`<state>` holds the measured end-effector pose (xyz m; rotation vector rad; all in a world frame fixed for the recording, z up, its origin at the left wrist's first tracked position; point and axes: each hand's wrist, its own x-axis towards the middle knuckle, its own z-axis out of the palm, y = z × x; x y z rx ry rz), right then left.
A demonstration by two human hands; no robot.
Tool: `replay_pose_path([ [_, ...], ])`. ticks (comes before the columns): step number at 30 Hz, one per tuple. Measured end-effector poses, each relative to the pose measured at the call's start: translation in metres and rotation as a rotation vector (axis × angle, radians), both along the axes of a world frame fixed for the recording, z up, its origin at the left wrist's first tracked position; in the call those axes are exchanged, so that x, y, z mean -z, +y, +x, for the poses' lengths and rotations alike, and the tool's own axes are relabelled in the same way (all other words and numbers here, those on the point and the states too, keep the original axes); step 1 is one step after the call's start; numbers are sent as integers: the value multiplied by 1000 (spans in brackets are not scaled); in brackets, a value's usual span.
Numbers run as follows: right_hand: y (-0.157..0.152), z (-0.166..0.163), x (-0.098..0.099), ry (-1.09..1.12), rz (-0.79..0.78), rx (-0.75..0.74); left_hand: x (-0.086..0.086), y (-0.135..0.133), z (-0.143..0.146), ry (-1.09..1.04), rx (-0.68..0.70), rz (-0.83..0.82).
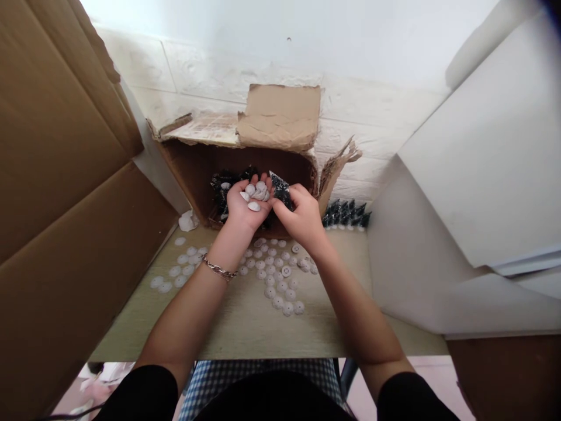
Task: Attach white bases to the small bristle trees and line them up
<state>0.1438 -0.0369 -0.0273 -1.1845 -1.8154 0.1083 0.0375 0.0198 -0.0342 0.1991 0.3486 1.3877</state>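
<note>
Palm up, my left hand [246, 209] cups several small white discs [258, 192] in front of the open cardboard box [184, 175]. My right hand [304, 215] is closed around a small dark green miniature tree [280, 186] with white-flecked tips, right beside the left fingers. The tree's lower end is hidden by my fingers. Inside the box, more dark trees [219, 190] lie in a heap behind my left hand. Below my wrists, many white round bases [270, 279] are spread on the table, most with a small hole in the centre.
Several finished-looking trees on white bases [347, 215] stand in rows to the right of the box. A crumpled white piece [188, 221] lies at the box's left corner. Tall cardboard [79, 175] rises on the left, white panels [482, 175] on the right.
</note>
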Motion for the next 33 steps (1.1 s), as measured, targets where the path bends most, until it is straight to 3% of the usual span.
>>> replay_pose_path([
  [8, 0, 4, -2, 90, -79, -71, -2, -3, 3, 13, 15, -47],
  [15, -1, 10, -5, 21, -274, -162, 5, 5, 1, -13, -4, -45],
  [20, -5, 11, -6, -31, -276, -200, 6, 4, 0, -3, -10, -55],
  [33, -1, 10, 1, -80, -303, -79, 7, 4, 1, 2, -36, -78],
])
